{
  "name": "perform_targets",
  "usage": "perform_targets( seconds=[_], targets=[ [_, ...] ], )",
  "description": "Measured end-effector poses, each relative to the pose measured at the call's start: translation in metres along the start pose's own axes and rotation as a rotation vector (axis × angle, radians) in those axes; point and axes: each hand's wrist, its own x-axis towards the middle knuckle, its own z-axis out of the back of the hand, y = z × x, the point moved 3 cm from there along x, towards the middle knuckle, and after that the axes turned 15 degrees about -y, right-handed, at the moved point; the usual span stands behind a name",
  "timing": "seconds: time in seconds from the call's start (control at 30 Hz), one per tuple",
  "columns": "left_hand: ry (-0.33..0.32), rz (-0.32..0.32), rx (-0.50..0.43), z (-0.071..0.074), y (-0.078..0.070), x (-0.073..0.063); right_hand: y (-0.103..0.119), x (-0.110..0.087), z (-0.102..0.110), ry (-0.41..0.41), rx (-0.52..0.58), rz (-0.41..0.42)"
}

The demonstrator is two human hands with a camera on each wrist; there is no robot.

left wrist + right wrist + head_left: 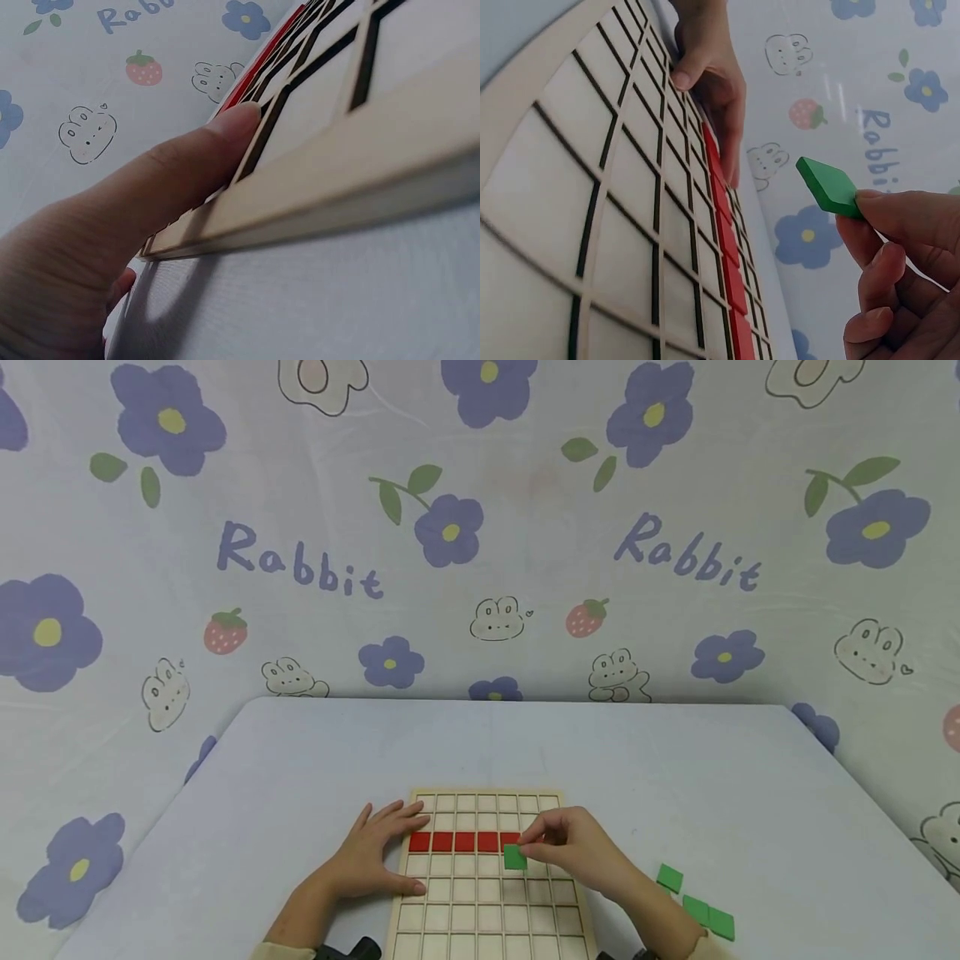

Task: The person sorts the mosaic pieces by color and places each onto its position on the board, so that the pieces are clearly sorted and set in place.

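A pale wooden grid board lies at the near middle of the table, with a row of several red square tiles set in its cells. My left hand rests along the board's left edge, fingers spread; in the left wrist view its thumb lies on the wooden rim. Between thumb and fingertips my right hand pinches a green square tile. In the right wrist view this green tile is held tilted in the air, apart from the board. The right fingers partly hide the red row's right end.
To the right of the board, several loose green tiles lie on the white table. A patterned cloth with flowers and rabbits hangs behind the table's far edge.
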Motion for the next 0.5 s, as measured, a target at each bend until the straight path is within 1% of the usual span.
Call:
perform_targets(
  seconds=[0.13, 0.5],
  targets=[
    [0.0, 0.001, 0.0, 0.001, -0.001, 0.0, 0.004, 0.006, -0.009, 0.006, 0.03, -0.001],
    [-0.004, -0.014, -0.005, 0.002, -0.002, -0.001, 0.007, 0.023, -0.035, 0.041, 0.052, 0.009]
  ],
)
